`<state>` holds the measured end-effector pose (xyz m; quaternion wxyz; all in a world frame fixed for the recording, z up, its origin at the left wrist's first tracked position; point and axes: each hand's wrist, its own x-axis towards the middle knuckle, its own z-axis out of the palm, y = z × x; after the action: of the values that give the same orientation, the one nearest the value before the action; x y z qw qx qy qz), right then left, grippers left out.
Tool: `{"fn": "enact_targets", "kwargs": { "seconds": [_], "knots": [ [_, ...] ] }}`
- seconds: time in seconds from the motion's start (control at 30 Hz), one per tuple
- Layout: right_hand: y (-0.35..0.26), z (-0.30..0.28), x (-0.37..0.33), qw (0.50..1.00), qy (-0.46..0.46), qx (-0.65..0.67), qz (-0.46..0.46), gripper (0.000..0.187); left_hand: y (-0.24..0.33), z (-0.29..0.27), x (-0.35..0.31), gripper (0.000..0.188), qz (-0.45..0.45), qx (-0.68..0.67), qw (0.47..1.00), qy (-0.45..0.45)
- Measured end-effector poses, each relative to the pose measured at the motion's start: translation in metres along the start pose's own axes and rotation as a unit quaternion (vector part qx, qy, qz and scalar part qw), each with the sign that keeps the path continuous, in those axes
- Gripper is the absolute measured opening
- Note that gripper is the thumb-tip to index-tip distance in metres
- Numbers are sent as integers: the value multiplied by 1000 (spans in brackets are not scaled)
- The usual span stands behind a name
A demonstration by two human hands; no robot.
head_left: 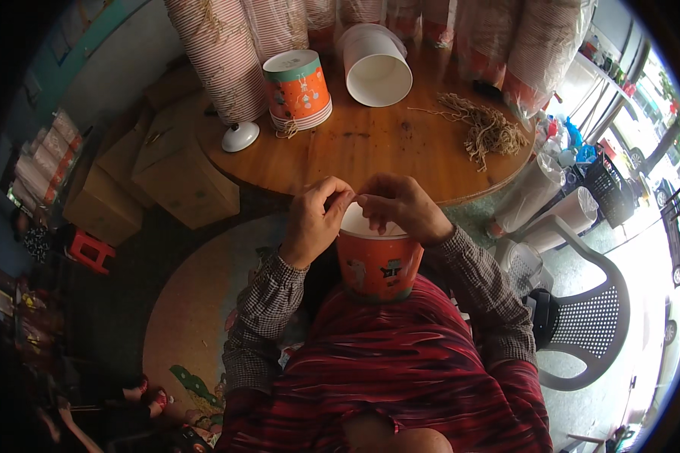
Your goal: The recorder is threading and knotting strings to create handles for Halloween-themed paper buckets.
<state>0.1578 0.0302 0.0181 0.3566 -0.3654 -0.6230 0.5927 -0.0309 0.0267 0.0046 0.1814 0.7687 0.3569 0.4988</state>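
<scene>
An orange paper bucket with a white inside and printed figures stands upright on my lap, its mouth facing up. Over its rim, my left hand is closed in a pinch at the left side. My right hand pinches too, its fingertips almost meeting the left ones above the opening. Whatever lies between the fingertips is too small to make out. On the wooden table ahead sits an upside-down orange bucket with twine at its lower edge. A pile of loose tan twine lies to the right.
A white bucket lies on its side on the table, near a round white lid-like piece. Tall plastic-wrapped bucket stacks line the back. Cardboard boxes and a red stool are left; a grey plastic chair is right.
</scene>
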Motion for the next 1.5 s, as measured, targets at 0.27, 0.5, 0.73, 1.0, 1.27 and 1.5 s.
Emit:
{"fn": "enact_targets", "kwargs": {
  "seconds": [0.27, 0.5, 0.73, 1.0, 1.27, 1.5],
  "knots": [
    [-5, 2, -1, 998, 33, -54, 4, 14, -7, 3, -3, 21, -123, -187, 975, -8],
    [-5, 3, 0, 998, -8, -67, 16, 13, -4, 1, -2, 46, -139, -98, 983, -74],
    [-2, 3, 1, 998, 2, -60, 23, 14, -7, 12, -6, 38, -111, -91, 989, -33],
    [2, 2, 2, 997, 39, -72, -15, 16, -3, 10, -5, 24, -71, -60, 996, -15],
    [4, 1, 2, 996, 46, -57, -45, 13, -5, 10, -6, 16, -47, -34, 998, -4],
    [-2, 2, 0, 996, 40, -69, -30, 10, -8, 13, -8, 12, -59, -43, 997, -6]
  ]
}}
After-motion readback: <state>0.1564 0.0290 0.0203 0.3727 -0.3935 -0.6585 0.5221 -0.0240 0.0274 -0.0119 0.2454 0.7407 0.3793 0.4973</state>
